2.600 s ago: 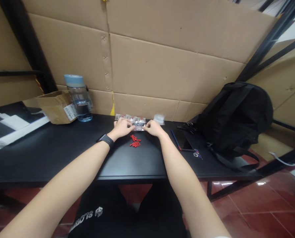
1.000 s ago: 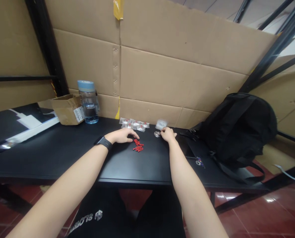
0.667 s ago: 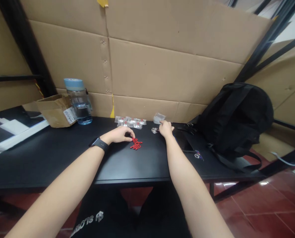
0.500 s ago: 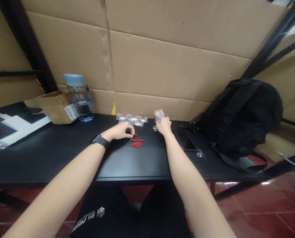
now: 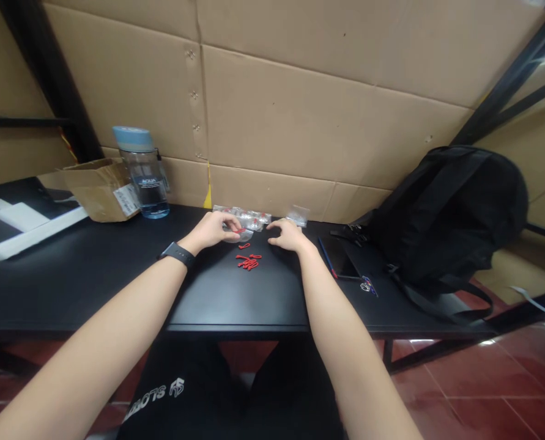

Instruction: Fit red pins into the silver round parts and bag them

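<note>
My left hand (image 5: 216, 230), with a black watch on the wrist, pinches a red cord loop (image 5: 240, 231). Just under those fingertips shows a small clear packet (image 5: 245, 235); whether the fingers grip it too, I cannot tell. Thumb and fingers apart, my right hand (image 5: 285, 234) hovers to the right of it, holding nothing. Behind both hands lies a row of clear packets (image 5: 254, 220) with silvery round items and red bits inside. Other clear plastic packets (image 5: 298, 215) lie behind the right hand. Nearer me on the table are a single red loop (image 5: 244, 246) and a small pile of red cord loops (image 5: 248, 263).
On the black table (image 5: 129, 281), a cardboard box (image 5: 95, 192) and a water bottle (image 5: 146, 177) stand at the left. A dark phone (image 5: 341, 260), a small key ring (image 5: 367, 286) and a black backpack (image 5: 446, 214) are at the right. Cardboard (image 5: 281, 116) walls the back.
My left hand has moved up and slightly left, to the packets, with red cord in its fingers. My right hand has left the clear packets at the back and shifted left, its fingers parted.
</note>
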`<state>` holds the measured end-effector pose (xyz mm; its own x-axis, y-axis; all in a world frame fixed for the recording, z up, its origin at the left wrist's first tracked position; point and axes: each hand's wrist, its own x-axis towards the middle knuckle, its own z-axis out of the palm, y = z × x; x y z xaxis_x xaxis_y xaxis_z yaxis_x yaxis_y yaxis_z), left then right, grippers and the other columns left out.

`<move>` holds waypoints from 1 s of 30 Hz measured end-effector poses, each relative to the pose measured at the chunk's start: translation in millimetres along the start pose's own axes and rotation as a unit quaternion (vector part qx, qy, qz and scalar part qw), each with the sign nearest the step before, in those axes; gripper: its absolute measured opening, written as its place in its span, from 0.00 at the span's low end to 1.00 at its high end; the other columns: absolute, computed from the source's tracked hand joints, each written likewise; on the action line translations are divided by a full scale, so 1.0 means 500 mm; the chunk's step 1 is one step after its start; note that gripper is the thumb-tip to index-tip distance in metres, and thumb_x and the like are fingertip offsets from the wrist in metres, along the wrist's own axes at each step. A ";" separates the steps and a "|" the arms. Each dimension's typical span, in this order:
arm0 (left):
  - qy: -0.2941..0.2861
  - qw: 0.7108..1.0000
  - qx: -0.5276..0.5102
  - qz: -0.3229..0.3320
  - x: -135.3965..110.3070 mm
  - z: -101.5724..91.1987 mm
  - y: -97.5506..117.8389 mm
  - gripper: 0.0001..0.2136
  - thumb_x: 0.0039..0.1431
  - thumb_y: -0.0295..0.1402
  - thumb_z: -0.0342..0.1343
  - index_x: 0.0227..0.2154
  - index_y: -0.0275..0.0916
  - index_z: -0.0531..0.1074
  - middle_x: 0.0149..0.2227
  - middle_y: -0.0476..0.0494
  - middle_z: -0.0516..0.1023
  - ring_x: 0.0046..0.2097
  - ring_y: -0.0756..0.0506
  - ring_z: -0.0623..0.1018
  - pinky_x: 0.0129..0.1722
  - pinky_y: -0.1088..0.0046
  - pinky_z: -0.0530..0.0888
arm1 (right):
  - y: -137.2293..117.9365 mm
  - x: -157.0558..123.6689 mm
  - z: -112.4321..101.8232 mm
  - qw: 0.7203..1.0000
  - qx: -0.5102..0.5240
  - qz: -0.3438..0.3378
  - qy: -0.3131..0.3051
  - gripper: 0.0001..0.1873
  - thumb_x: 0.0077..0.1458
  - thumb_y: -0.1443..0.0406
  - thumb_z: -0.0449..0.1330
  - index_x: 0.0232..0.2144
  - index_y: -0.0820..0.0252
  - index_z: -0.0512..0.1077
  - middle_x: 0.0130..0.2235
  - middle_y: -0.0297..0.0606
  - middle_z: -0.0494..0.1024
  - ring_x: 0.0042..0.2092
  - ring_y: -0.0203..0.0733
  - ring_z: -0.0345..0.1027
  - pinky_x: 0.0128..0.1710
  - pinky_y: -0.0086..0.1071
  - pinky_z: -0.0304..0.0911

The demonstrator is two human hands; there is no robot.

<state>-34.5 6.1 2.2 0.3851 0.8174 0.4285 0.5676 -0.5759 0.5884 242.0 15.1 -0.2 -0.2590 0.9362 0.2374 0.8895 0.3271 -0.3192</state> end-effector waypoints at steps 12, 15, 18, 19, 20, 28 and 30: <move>-0.074 0.995 0.069 -0.007 -0.006 0.000 -0.010 0.08 0.60 0.39 0.59 0.33 0.43 0.80 0.35 0.47 0.86 0.38 0.43 0.84 0.41 0.72 0.75 | 0.064 0.006 -0.011 0.994 0.015 0.105 -0.007 0.20 0.53 0.65 0.68 0.50 0.60 0.80 0.46 0.45 0.83 0.47 0.46 0.78 0.49 0.35 0.68; -0.037 0.997 0.067 -0.016 -0.010 0.005 -0.006 0.07 0.62 0.37 0.56 0.34 0.42 0.78 0.36 0.45 0.86 0.40 0.42 0.84 0.43 0.70 0.75 | 0.062 0.001 -0.020 0.994 0.020 0.109 -0.007 0.18 0.52 0.66 0.70 0.47 0.60 0.81 0.45 0.45 0.84 0.45 0.46 0.78 0.48 0.34 0.69; -0.011 0.998 0.057 -0.004 -0.009 0.014 0.000 0.08 0.64 0.37 0.54 0.38 0.42 0.77 0.43 0.43 0.85 0.45 0.41 0.83 0.47 0.68 0.75 | 0.058 -0.007 -0.029 0.993 0.023 0.117 -0.010 0.16 0.50 0.68 0.71 0.44 0.58 0.82 0.45 0.43 0.84 0.46 0.46 0.78 0.49 0.35 0.68; -0.001 0.999 0.046 0.003 -0.009 0.017 0.003 0.08 0.65 0.37 0.54 0.39 0.42 0.77 0.45 0.43 0.85 0.46 0.41 0.82 0.49 0.68 0.75 | 0.057 -0.009 -0.032 0.992 0.022 0.122 -0.010 0.17 0.49 0.68 0.72 0.43 0.57 0.82 0.45 0.42 0.84 0.47 0.46 0.78 0.50 0.36 0.68; 0.008 0.999 0.033 0.008 -0.008 0.020 0.005 0.08 0.64 0.37 0.55 0.39 0.41 0.77 0.45 0.43 0.84 0.47 0.41 0.82 0.50 0.68 0.75 | 0.055 -0.012 -0.035 0.992 0.020 0.128 -0.011 0.17 0.48 0.68 0.73 0.43 0.55 0.82 0.45 0.41 0.84 0.48 0.47 0.78 0.51 0.38 0.68; 0.119 0.993 0.002 -0.024 -0.004 0.028 0.028 0.08 0.60 0.38 0.62 0.30 0.39 0.76 0.38 0.44 0.84 0.42 0.41 0.81 0.47 0.65 0.75 | 0.028 -0.010 -0.048 0.996 0.018 0.074 0.041 0.29 0.47 0.67 0.74 0.53 0.50 0.78 0.54 0.41 0.80 0.58 0.53 0.70 0.60 0.52 0.60; 0.137 0.990 -0.027 -0.029 -0.004 0.030 0.034 0.08 0.57 0.38 0.65 0.30 0.39 0.76 0.38 0.44 0.85 0.42 0.41 0.82 0.47 0.64 0.75 | 0.013 -0.003 -0.045 0.992 0.085 -0.012 0.090 0.30 0.48 0.67 0.74 0.54 0.54 0.77 0.54 0.44 0.79 0.55 0.49 0.72 0.58 0.45 0.63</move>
<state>-14.5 -4.9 1.1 0.1370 0.8174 0.5595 0.5405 -0.5350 0.6493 256.5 12.6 17.9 -0.1950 0.8949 0.4015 0.8038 0.3804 -0.4574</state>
